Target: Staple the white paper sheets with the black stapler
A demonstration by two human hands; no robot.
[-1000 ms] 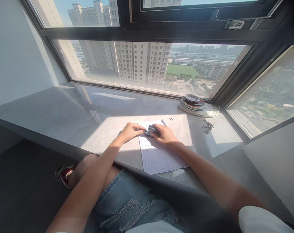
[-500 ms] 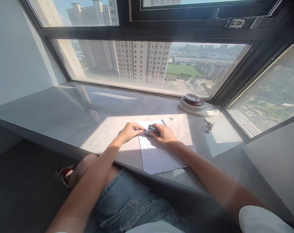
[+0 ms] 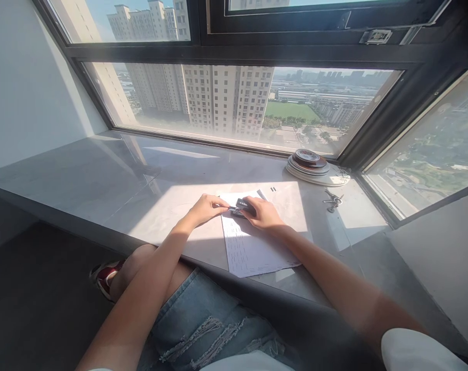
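Sheets of white paper (image 3: 261, 247) with rows of dark marks lie on the pale stone sill. Over their upper part my right hand (image 3: 264, 211) is wrapped round a small dark stapler (image 3: 245, 206). My left hand (image 3: 207, 210) is closed in a pinch at the left end of the stapler, on something small and dark that I cannot make out. Just beyond my right hand, two short dark strips (image 3: 273, 189) lie on the sill.
A stack of round plates or discs (image 3: 311, 167) stands by the window at the right. Keys (image 3: 333, 200) lie in front of it. The sill's front edge (image 3: 114, 247) runs above my knee, and dark window frames (image 3: 234, 53) rise behind.
The small dark thing at my left fingertips shows slightly farther out from the stapler. Both hands have otherwise hardly moved.
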